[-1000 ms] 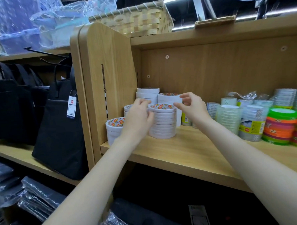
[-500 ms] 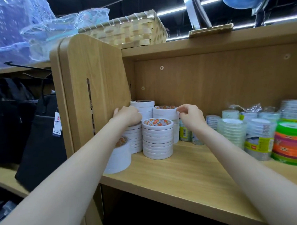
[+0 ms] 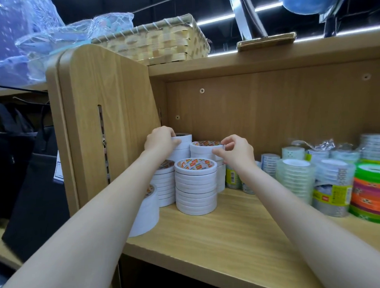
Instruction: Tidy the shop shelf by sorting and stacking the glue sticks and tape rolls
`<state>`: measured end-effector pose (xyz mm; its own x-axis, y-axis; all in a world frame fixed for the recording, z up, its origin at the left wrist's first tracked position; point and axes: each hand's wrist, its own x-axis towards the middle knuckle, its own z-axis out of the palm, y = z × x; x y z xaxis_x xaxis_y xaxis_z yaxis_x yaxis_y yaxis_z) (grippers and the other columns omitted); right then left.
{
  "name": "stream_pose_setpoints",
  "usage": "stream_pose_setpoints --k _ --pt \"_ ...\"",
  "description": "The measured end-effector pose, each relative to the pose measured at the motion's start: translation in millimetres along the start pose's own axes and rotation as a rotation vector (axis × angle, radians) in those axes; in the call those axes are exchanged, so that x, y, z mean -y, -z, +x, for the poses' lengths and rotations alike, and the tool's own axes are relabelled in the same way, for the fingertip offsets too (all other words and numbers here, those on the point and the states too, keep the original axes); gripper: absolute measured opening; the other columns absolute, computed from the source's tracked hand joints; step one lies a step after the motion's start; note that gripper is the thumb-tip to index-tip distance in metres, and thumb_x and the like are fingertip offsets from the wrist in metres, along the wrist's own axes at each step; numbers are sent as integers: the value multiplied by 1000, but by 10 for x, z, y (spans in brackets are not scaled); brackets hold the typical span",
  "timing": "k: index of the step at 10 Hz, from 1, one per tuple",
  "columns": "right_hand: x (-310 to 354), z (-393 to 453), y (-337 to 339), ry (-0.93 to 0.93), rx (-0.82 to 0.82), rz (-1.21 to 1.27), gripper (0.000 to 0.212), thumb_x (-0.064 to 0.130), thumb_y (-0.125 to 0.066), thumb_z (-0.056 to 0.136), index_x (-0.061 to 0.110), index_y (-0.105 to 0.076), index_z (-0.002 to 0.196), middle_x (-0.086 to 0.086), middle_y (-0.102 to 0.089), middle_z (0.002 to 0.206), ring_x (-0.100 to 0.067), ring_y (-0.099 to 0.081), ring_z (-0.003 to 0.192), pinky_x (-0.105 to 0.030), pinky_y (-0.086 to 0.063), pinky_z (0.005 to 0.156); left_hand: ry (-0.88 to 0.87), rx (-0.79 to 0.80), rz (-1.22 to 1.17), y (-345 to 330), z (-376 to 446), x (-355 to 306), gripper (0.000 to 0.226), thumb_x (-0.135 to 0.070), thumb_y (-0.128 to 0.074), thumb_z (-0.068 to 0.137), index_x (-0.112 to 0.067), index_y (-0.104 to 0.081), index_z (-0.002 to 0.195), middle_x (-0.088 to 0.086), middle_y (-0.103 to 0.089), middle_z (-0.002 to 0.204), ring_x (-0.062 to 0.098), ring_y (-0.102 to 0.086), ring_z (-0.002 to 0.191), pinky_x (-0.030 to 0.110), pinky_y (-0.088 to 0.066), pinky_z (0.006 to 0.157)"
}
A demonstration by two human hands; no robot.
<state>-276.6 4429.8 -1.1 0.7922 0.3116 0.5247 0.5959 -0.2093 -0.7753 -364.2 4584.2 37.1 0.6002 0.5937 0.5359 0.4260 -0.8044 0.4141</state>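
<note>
Shelf point(image 3: 220, 235): pale wood board with a side panel at its left end and a back wall; the front edge runs down to the right.
White stacks point(image 3: 196, 186): flat white tape rolls piled in columns at the shelf's left end, against the side panel; the front column's top roll has a red and orange printed label. One lower pile at the front left corner is half hidden by the left forearm.
Left hand point(image 3: 161, 142): fingers curled round the top rolls of the rear left stack point(image 3: 181, 145), in the back left corner.
Right hand point(image 3: 235, 152): thumb and fingers pinch the rim of the top roll of the rear stack point(image 3: 206, 146) just beside it.
Small tubes point(image 3: 232, 178): behind the right wrist, green and yellow labels, mostly hidden; what they are cannot be told.
Clear rolls point(image 3: 294, 179): wrapped see-through stacks toward the right, labels too small to read.
Coloured rolls point(image 3: 372, 193): green and orange stack near the right end, cut off by the picture edge.
</note>
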Motion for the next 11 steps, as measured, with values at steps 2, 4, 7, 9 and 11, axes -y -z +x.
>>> stream_pose_setpoints --k 2,4,7,9,11 --pt "-27 18 -29 25 -9 -23 27 25 -75 74 19 -54 90 -8 -58 104 -28 -60 95 -45 -50 85 -43 27 -13 86 -5 60 24 -24 -59 90 -12 -63 110 10 -61 118 27 -53 111 29 -36 81" --pt "-97 10 27 80 35 -64 30 17 -77 72 18 -56 94 -6 -58 96 -23 -59 94 -35 -50 80 -104 3 46 37 -66 70 30 -19 -62 88 -11 -59 117 11 -55 124 28 -50 114 34 -40 88" --pt "-130 -32 58 76 55 14 32 14 -76 74 17 -57 99 -4 -59 97 -19 -58 89 -30 -48 79 -101 -58 59 32 -108 64 30 -15 -59 89 -12 -59 119 15 -49 126 32 -47 115 36 -38 90" --pt "-217 57 333 88 95 64 32 -8 -53 81 19 -64 94 -5 -68 92 -23 -65 93 -39 -52 90 -254 -178 -48 75 -242 -6 37 3 -41 87 -14 -66 109 11 -53 119 30 -46 112 32 -36 86" --pt "-211 -55 297 89 203 -42 44 -9 -35 86 13 -67 105 -3 -66 105 -15 -62 99 -9 -44 57 -267 -5 -36 -45 -296 -16 35 -2 -40 88 -17 -66 107 11 -54 120 27 -49 112 30 -38 86"
